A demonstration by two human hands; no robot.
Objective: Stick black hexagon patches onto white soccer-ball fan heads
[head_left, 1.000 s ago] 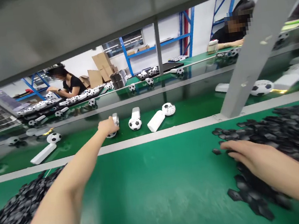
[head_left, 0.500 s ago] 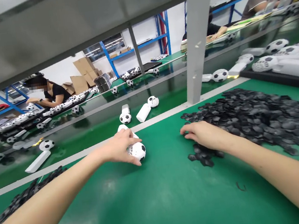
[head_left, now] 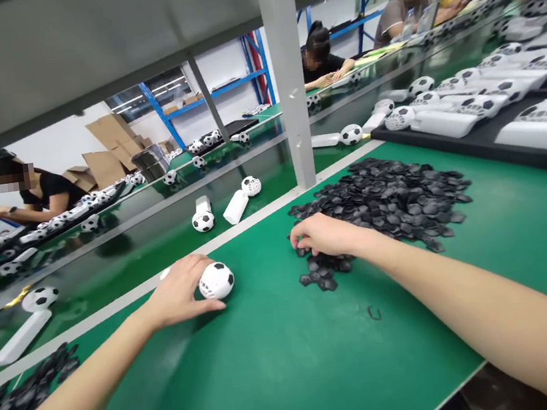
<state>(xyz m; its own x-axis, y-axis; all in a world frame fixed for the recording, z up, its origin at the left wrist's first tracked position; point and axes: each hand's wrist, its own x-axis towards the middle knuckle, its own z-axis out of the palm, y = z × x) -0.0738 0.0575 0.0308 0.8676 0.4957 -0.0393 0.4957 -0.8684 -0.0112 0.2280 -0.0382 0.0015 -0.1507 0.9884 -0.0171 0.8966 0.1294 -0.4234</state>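
My left hand [head_left: 184,289] is closed around a white soccer-ball piece [head_left: 216,280] with black patches, low over the green table [head_left: 255,369]. The thumb passes below the ball, and a white part of the piece peeks out behind the fingers. My right hand [head_left: 318,234] is at the left edge of a pile of black patches [head_left: 393,192], its fingers curled together. Whatever those fingertips hold, if anything, is too small to make out. Some loose black patches [head_left: 321,274] lie just below that hand.
A grey post [head_left: 286,82] stands at the table's far edge. Beyond it, a green belt [head_left: 157,240] carries more ball pieces. A black tray [head_left: 478,148] of ball pieces sits at the right. Another black pile [head_left: 21,396] lies at the left. Several people sit across the belt.
The view has swung to the right, so everything appears further left. More of the ball now shows at my left hand. My right hand stays by the black pile, fingers still curled.
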